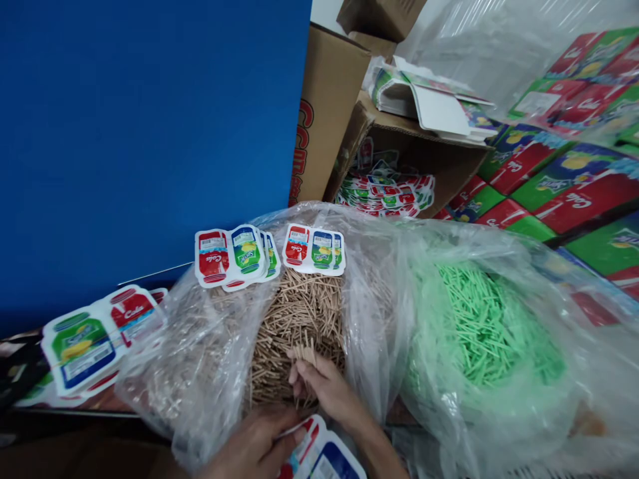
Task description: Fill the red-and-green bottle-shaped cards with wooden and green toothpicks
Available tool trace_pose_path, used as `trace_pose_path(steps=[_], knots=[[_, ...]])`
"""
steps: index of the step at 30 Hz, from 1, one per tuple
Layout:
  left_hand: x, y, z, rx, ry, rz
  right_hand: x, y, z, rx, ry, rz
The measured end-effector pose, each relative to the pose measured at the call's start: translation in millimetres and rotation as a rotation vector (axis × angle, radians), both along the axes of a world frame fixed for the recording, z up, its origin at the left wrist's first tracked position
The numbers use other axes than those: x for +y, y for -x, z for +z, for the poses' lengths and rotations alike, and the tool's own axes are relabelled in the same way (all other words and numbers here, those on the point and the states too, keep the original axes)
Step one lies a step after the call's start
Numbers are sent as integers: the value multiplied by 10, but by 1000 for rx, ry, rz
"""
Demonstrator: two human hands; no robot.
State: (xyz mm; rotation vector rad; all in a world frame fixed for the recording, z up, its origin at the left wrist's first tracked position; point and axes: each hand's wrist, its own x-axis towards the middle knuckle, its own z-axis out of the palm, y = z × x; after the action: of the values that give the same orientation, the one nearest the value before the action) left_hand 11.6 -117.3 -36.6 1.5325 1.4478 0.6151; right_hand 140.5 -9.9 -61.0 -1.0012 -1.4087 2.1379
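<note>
My left hand [262,439], at the bottom edge, is closed on a double Cola and Sprite packet [327,456] with a white border; the lower part of the packet runs out of view. Over the open plastic bag, my right hand [324,386] pinches a small bunch of thin brown sticks [305,354], their ends pointing up. Many more loose brown sticks [307,303] fill the bag [369,326] beneath it. Several printed packets [217,256] lie on the bag's far left rim, and a smaller pile of packets [312,249] rests behind the sticks.
Right of the brown sticks stands another clear bag with green sticks [479,332]. More packets [90,342] lie at the left. A cardboard box [359,126] holding many packets is behind, with stacked Cola and Sprite cartons [574,186] to its right. A blue panel [150,133] rises at the left.
</note>
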Motion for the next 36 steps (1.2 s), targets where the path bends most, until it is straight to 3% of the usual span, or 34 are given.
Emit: trace_pose_path(steps=[5,9,11,15,23,28,32,36], knots=[[26,77,102,1,39,-9,157,-215,-5,-113,-78,34],[28,64,67,13,59,5,223,-306,83,-281,-322,172],[15,62,29,0,58,15,234,-303,83,-305,-377,164],[-11,69,-44,-19,47,35,232,-240,-6,-179,-131,15],[53,35,-100,49,49,-31,162,-190,-52,3,216,-104],[82,134,9,65,22,38,50,-161,-78,126,417,-129],[54,269,141,16,-12,61,1,-137,-92,204,498,-160],[102,373,231,-77,-94,155,-2,-108,-86,254,516,-104]])
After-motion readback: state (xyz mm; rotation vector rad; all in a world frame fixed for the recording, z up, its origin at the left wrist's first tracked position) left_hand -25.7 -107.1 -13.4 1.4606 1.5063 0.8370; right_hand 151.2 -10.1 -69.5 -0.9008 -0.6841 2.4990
